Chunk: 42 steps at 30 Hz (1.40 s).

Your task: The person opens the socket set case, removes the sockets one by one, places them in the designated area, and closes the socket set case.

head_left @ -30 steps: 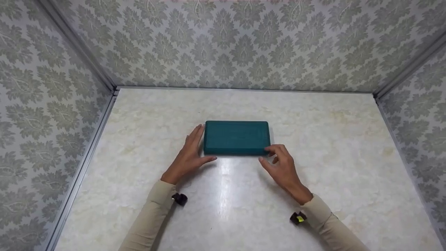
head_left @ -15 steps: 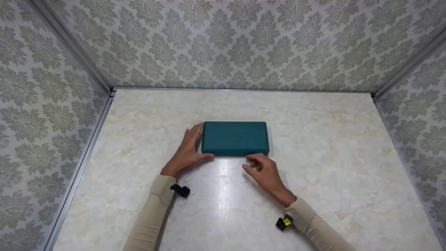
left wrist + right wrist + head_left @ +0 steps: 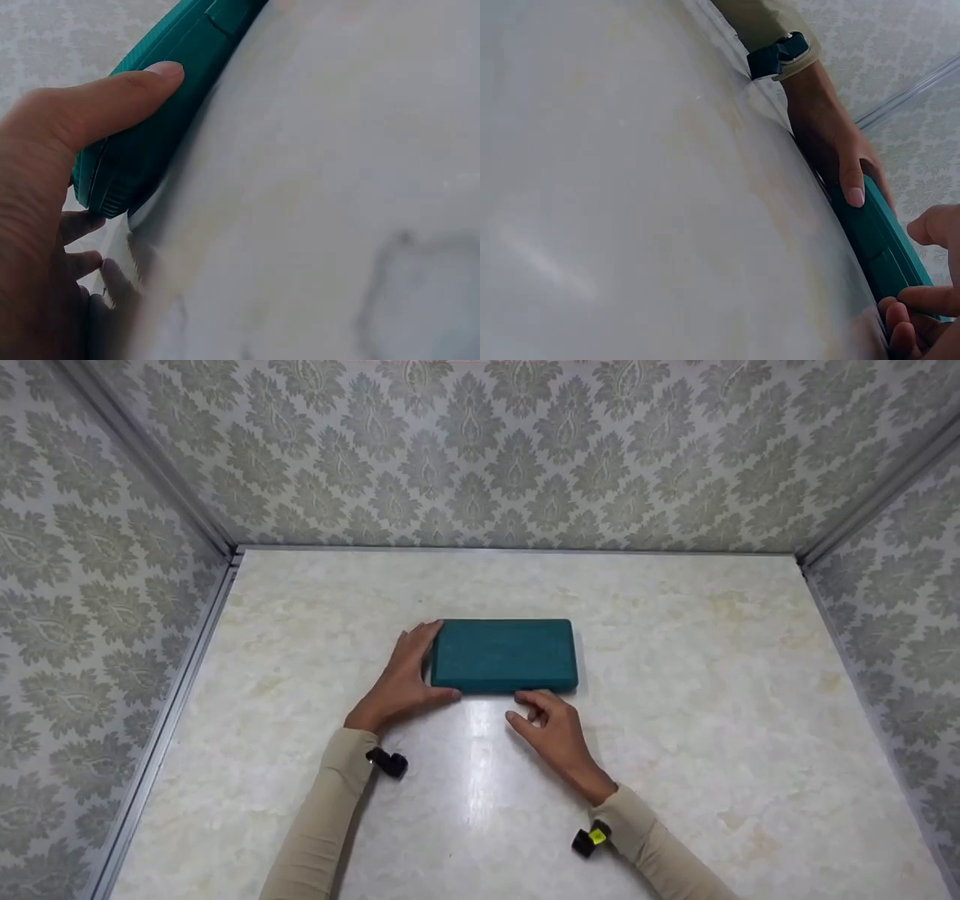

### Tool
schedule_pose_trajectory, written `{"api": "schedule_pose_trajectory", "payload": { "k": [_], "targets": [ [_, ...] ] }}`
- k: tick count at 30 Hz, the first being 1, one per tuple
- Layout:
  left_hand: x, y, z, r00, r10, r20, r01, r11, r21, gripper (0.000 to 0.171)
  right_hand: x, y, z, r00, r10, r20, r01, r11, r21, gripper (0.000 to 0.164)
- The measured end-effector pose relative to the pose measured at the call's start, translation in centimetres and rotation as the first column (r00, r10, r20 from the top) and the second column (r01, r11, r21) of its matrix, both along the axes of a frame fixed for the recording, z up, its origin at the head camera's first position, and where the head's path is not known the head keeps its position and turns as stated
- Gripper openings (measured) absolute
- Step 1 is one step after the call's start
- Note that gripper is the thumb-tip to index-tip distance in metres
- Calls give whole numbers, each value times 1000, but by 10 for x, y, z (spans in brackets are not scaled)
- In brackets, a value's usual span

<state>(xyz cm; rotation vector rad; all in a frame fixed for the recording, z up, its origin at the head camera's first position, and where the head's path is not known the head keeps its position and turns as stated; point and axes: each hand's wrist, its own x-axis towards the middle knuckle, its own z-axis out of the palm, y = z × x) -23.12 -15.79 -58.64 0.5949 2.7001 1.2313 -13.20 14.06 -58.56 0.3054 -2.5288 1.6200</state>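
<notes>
A teal plastic case [image 3: 504, 654], flat and rectangular with a lid seam, lies closed on the table. My left hand [image 3: 397, 682] holds its left end: the thumb [image 3: 154, 79] presses the front side, and the other fingers reach round the left side. At the front side, right of the middle, is my right hand [image 3: 555, 735]. Its index finger [image 3: 926, 298] touches the case near a latch [image 3: 885, 262], the thumb stands apart, and the remaining fingers are bent with nothing seen in them. What the case contains is hidden.
The pale marbled table [image 3: 712, 697] reaches back to a patterned wall [image 3: 517, 450]. Metal rails [image 3: 169, 720] border its sides. A small dark camera [image 3: 388, 763] sits at the left wrist, another camera [image 3: 589, 838] at the right.
My right hand has slid left along the front side from the case's right corner. My left thumb has come against the front side. The case has barely moved in view.
</notes>
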Motion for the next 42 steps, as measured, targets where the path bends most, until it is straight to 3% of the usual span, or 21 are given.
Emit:
{"api": "schedule_pose_trajectory", "payload": {
  "k": [8, 15, 19, 23, 26, 28, 31, 34, 36, 38, 42],
  "targets": [
    [2, -2, -2, 999, 32, 17, -32, 999, 2, 124, -1, -12, -3, 1000, -1, -6, 1, 999, -46, 27],
    [-2, -2, -4, 997, -37, -70, 33, 998, -54, 129, -1, -17, -3, 999, -13, 34, 16, 996, -84, 25],
    [-2, -2, -5, 996, -30, -89, 25, 998, -55, 127, -1, -17, 0, 994, -37, 106, 50, 990, -131, 25],
    [-3, -1, -6, 997, 0, -73, -3, 999, -42, 126, -2, -21, 3, 975, -30, 222, 88, 963, -255, 29],
    [-3, 1, -7, 997, 8, -71, -10, 999, -34, 126, -3, -27, 4, 955, -16, 297, 131, 919, -372, 30],
    [-4, 1, -7, 997, 6, -77, -9, 1000, -29, 126, -5, -31, 4, 937, -11, 350, 181, 870, -458, 30],
    [-4, 1, -7, 997, 7, -79, -9, 1000, -22, 126, -7, -39, 6, 898, 9, 439, 278, 762, -585, 31],
    [-4, 0, -7, 996, 3, -93, -6, 1000, -27, 125, -9, -45, 11, 856, 69, 512, 361, 629, -689, 33],
    [-4, 0, -6, 994, -1, -106, -2, 1000, -27, 125, -10, -49, 14, 834, 100, 543, 402, 566, -720, 33],
    [-4, 1, -5, 994, -6, -112, 3, 999, -32, 125, -10, -53, 16, 821, 111, 559, 429, 526, -734, 30],
    [-5, 4, -4, 992, -14, -122, 9, 999, -34, 125, -11, -59, 17, 817, 71, 573, 472, 489, -734, 26]
  ]
}}
